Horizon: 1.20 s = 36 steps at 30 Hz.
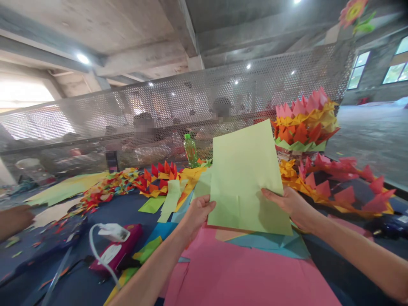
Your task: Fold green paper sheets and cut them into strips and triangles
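The pale green sheet [244, 170] is held up by both hands, tilted, above the pink paper [251, 272] and the blue paper [270, 243] on the worktop [123, 206]. It is plain and flat, with four straight sides; its upper edge rises toward the right, and a soft shadow falls on the lower right part. Near the lower middle there is a small upright mark, but I cannot tell whether it is a fold, a cut or a strip.

The left hand [200, 210] pinches the left edge in its grip, and the right hand [291, 206] grasps the right edge, with one digit lying across the front. The other fingers of the right hand are mostly hidden behind the sheet. The back of the sheet is not visible, and it also covers part of the perforated panel [178, 100]. Through this panel the people are hard to make out.

At the left border, another person's hand [17, 221] is blurred and its arm is cut off. At the right border, a dark blue object [393, 225] is also cut, and I cannot tell what it is.
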Available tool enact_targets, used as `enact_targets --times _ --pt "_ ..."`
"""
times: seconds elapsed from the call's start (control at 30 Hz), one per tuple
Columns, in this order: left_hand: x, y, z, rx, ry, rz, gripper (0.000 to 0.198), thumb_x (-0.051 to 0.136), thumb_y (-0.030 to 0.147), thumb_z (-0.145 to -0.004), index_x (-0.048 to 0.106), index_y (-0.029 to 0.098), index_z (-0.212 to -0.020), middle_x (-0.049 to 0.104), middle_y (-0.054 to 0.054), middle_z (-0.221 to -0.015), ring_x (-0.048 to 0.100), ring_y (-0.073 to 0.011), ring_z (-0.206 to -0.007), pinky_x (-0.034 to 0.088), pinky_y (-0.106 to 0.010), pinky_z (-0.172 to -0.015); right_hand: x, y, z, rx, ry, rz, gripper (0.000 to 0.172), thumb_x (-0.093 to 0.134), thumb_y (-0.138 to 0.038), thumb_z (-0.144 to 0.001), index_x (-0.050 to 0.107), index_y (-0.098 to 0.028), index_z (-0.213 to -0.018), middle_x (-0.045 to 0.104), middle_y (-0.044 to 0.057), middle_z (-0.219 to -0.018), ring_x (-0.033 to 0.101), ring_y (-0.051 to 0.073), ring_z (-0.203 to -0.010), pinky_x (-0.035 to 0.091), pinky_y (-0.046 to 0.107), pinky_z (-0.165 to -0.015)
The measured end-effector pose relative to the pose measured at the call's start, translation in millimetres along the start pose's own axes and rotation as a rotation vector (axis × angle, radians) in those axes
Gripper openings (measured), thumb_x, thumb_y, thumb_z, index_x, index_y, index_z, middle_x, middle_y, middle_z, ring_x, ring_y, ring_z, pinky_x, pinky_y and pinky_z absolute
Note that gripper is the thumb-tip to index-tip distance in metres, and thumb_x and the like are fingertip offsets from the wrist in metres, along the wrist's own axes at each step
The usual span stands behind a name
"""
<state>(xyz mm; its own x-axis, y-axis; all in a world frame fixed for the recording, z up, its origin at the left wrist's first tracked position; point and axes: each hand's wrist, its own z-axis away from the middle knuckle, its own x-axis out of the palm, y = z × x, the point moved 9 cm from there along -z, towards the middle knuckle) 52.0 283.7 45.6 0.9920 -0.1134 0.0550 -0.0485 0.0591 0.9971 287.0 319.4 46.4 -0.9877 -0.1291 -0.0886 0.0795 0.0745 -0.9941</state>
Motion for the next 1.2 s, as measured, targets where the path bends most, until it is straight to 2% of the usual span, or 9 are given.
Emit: enact_targets --times 0.17,0.37,0.5,0.73,0.97,1.2 --pt "0.2 -0.5 0.7 0.0 -0.006 0.002 0.034 0.077 0.037 -0.067 0.071 0.014 -0.091 0.073 -0.004 -0.075 0.062 -0.0139 -0.055 0.041 -0.022 -0.052 -0.7 0.8 0.7 -0.011 -0.007 0.003 0.042 0.071 -0.055 -0.071 0.068 -0.019 -0.091 0.072 0.006 -0.087 0.065 0.025 -0.086 0.052 0.03 -0.068" --pt "0.4 -4.2 -1.7 -0.006 -0.027 0.036 0.037 0.075 0.04 -0.068 0.07 0.014 -0.094 0.074 -0.006 -0.079 0.068 -0.0193 -0.065 0.048 -0.027 -0.063 1.4 -1.7 1.4 0.005 -0.014 0.005 0.042 0.071 -0.057 -0.071 0.068 -0.019 -0.09 0.072 0.006 -0.086 0.065 0.025 -0.084 0.052 0.03 -0.065" --pt "0.8 -6.2 -3.5 -0.001 -0.042 0.045 0.038 0.076 0.04 -0.068 0.07 0.014 -0.095 0.075 -0.007 -0.081 0.068 -0.0199 -0.066 0.048 -0.028 -0.064 1.2 -4.0 2.1 0.004 -0.003 -0.003 0.046 0.072 -0.055 -0.071 0.068 -0.019 -0.099 0.073 0.007 -0.097 0.065 0.025 -0.088 0.052 0.03 -0.068" --pt "-0.2 -3.5 -1.5 0.008 -0.025 0.024 0.038 0.076 0.038 -0.069 0.07 0.012 -0.096 0.074 -0.006 -0.077 0.064 -0.0154 -0.058 0.044 -0.024 -0.057 1.0 -4.0 3.3 0.011 0.003 -0.015 0.045 0.072 -0.052 -0.072 0.069 -0.02 -0.102 0.073 0.007 -0.104 0.067 0.026 -0.09 0.054 0.03 -0.067" --pt "1.3 -4.4 -2.6 0.004 -0.039 0.045 0.038 0.076 0.039 -0.068 0.07 0.013 -0.096 0.075 -0.007 -0.08 0.067 -0.018 -0.063 0.045 -0.026 -0.061 0.5 -4.6 3.3 0.015 0.014 -0.004 0.046 0.071 -0.052 -0.072 0.069 -0.02 -0.105 0.071 0.008 -0.112 0.068 0.026 -0.094 0.055 0.029 -0.068" --pt "1.9 -3.0 -1.0 -0.012 -0.03 0.029 0.039 0.076 0.038 -0.068 0.07 0.013 -0.097 0.075 -0.007 -0.08 0.066 -0.017 -0.06 0.045 -0.026 -0.06 1.7 -4.4 3.6 0.016 0.012 -0.011 0.044 0.071 -0.054 -0.071 0.068 -0.02 -0.099 0.073 0.008 -0.103 0.068 0.026 -0.089 0.054 0.03 -0.068"
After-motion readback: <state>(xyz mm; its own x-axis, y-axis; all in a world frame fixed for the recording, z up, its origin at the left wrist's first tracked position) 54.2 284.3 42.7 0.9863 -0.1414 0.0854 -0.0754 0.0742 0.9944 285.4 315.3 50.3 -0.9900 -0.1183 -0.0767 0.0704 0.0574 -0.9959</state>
